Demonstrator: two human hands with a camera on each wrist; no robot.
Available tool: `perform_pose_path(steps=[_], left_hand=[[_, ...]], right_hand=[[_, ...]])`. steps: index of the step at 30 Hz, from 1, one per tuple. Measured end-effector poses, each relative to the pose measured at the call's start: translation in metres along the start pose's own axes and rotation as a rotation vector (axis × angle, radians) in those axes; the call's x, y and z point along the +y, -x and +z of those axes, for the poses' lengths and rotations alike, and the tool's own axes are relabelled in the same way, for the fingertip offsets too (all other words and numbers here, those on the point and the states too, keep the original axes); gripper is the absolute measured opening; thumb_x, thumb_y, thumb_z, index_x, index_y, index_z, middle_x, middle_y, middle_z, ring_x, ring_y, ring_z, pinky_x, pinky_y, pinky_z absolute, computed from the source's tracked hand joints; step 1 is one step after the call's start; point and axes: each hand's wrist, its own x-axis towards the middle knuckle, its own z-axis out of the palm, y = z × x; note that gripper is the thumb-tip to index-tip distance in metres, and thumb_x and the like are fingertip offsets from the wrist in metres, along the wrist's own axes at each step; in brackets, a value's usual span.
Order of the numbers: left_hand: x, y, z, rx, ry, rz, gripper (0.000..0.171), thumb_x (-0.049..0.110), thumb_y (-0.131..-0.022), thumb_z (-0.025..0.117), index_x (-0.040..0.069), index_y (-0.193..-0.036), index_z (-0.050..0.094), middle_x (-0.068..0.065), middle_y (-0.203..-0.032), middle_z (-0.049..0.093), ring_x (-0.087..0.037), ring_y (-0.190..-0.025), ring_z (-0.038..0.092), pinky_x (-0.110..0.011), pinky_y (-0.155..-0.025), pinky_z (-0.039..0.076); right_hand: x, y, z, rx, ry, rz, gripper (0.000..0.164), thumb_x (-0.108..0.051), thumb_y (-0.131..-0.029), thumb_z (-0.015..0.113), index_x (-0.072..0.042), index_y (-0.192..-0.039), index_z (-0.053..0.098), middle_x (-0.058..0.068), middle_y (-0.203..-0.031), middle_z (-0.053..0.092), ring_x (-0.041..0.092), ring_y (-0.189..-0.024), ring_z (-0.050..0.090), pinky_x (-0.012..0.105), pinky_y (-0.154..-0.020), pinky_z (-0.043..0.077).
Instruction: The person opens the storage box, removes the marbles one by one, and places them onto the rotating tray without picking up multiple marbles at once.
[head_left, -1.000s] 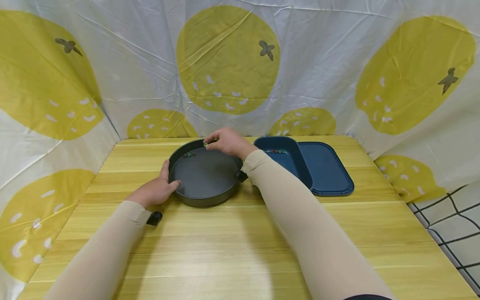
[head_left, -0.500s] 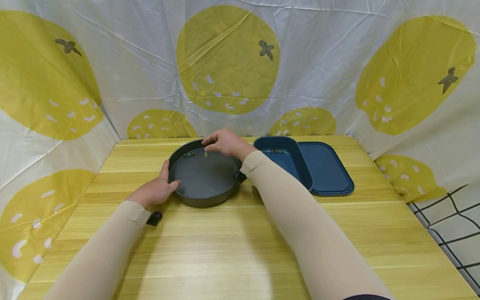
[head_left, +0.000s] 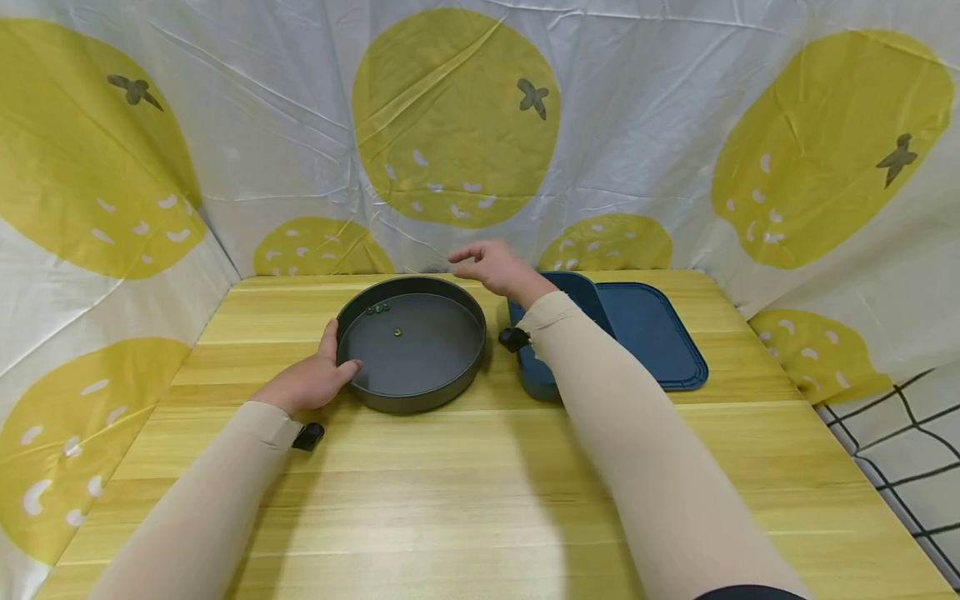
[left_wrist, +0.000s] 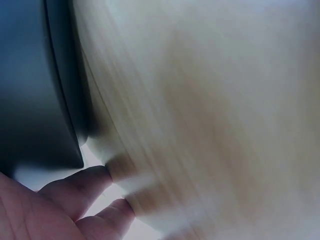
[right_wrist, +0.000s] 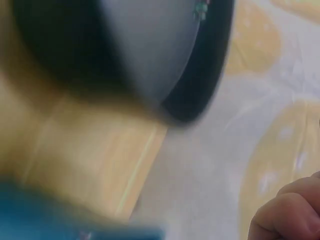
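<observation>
A round dark grey pan (head_left: 408,367) sits on the table. Inside, several small green marbles (head_left: 378,308) lie by its far-left wall and one yellowish marble (head_left: 397,332) rests nearer the middle. My left hand (head_left: 309,379) holds the pan's left side, thumb over the rim, fingers along the outer wall. Nothing is held by my right hand (head_left: 497,267); it hovers past the pan's far-right rim, fingers loosely bent. Under the right forearm stands a blue rectangular box (head_left: 536,371), its inside mostly hidden. The right wrist view catches the pan (right_wrist: 200,95) and the box (right_wrist: 45,215), both blurred.
A flat blue lid (head_left: 660,337) lies right of the box on the wooden table (head_left: 420,500). A white curtain with yellow fruit shapes (head_left: 457,117) hangs right behind the table's far edge. A black-lined grid (head_left: 911,458) shows at the right.
My right hand released the yellowish marble; it dropped into the pan and rolled toward the middle. The hand then moved right, out over the pan's edge. My left hand stayed put.
</observation>
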Motion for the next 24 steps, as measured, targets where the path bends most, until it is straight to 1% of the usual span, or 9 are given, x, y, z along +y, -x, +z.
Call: perform_pose_path(steps=[3,4,7,9,13,15,16,20,24], left_hand=[[0.001,0.001,-0.001,-0.002,-0.003,0.000,0.099,0.054,-0.111,0.036,0.004,-0.159,-0.034,-0.039,-0.167,0.019,-0.053,-0.145,0.046,-0.065,-0.117,0.038],[0.001,0.001,-0.001,-0.003,-0.002,0.000,0.099,0.054,-0.111,0.036,0.004,-0.159,-0.034,-0.039,-0.167,0.018,-0.053,-0.145,0.045,-0.065,-0.117,0.038],[0.001,0.001,-0.001,-0.003,-0.007,0.000,0.099,0.054,-0.111,0.036,0.004,-0.159,-0.034,-0.039,-0.167,0.018,-0.053,-0.145,0.045,-0.065,-0.117,0.038],[0.001,0.001,-0.001,-0.003,-0.009,0.000,0.099,0.054,-0.111,0.036,0.004,-0.159,-0.034,-0.040,-0.166,0.019,-0.053,-0.145,0.045,-0.066,-0.117,0.038],[0.000,0.001,0.000,-0.004,-0.007,-0.005,0.099,0.054,-0.111,0.036,0.004,-0.159,-0.035,-0.040,-0.165,0.022,-0.053,-0.145,0.046,-0.065,-0.116,0.038],[0.000,0.001,0.000,-0.003,-0.005,-0.005,0.099,0.053,-0.111,0.036,0.004,-0.159,-0.035,-0.040,-0.166,0.021,-0.053,-0.145,0.046,-0.065,-0.116,0.038],[0.000,0.001,0.000,-0.003,-0.003,-0.005,0.099,0.053,-0.111,0.036,0.005,-0.159,-0.035,-0.040,-0.166,0.021,-0.053,-0.145,0.046,-0.065,-0.116,0.038],[0.000,0.000,0.001,-0.001,0.000,-0.003,0.098,0.053,-0.111,0.036,0.006,-0.159,-0.035,-0.039,-0.167,0.019,-0.052,-0.146,0.045,-0.065,-0.117,0.038],[0.001,-0.001,0.001,0.004,-0.004,-0.004,0.099,0.054,-0.111,0.036,0.007,-0.159,-0.036,-0.038,-0.168,0.019,-0.052,-0.146,0.045,-0.064,-0.117,0.039]], right_hand=[[0.019,0.005,-0.019,0.054,-0.007,0.039,0.037,-0.030,-0.107,0.064,-0.022,-0.143,0.067,0.006,-0.167,0.042,0.023,-0.072,0.056,0.039,-0.068,0.047],[0.026,0.007,-0.024,0.072,0.010,0.049,0.037,-0.031,-0.107,0.063,-0.022,-0.143,0.067,0.007,-0.167,0.043,0.026,-0.087,0.063,0.041,-0.076,0.051],[0.049,0.011,-0.037,0.099,0.044,0.077,0.038,-0.030,-0.108,0.062,-0.018,-0.144,0.067,0.007,-0.164,0.048,0.033,-0.127,0.059,0.049,-0.099,0.052],[0.064,0.013,-0.042,0.105,0.066,0.104,0.038,-0.030,-0.108,0.062,-0.017,-0.143,0.068,0.009,-0.160,0.053,0.037,-0.110,0.063,0.050,-0.089,0.055],[0.082,0.012,-0.045,0.080,0.138,0.151,0.037,-0.027,-0.107,0.064,-0.015,-0.142,0.069,0.012,-0.155,0.058,0.038,-0.110,0.063,0.048,-0.083,0.054],[0.088,0.011,-0.044,0.060,0.198,0.159,0.037,-0.024,-0.106,0.065,-0.013,-0.141,0.069,0.013,-0.154,0.059,0.036,-0.129,0.061,0.048,-0.100,0.055],[0.091,0.011,-0.044,0.045,0.240,0.155,0.037,-0.023,-0.107,0.064,-0.012,-0.141,0.069,0.014,-0.154,0.059,0.036,-0.144,0.051,0.051,-0.112,0.048],[0.104,0.007,-0.041,-0.008,0.386,0.136,0.036,-0.020,-0.105,0.065,-0.010,-0.139,0.071,0.014,-0.150,0.062,0.039,-0.146,0.049,0.053,-0.119,0.042],[0.110,0.005,-0.038,-0.066,0.472,0.133,0.038,-0.020,-0.104,0.066,-0.010,-0.141,0.069,0.014,-0.149,0.063,0.038,-0.141,0.054,0.052,-0.116,0.046]])
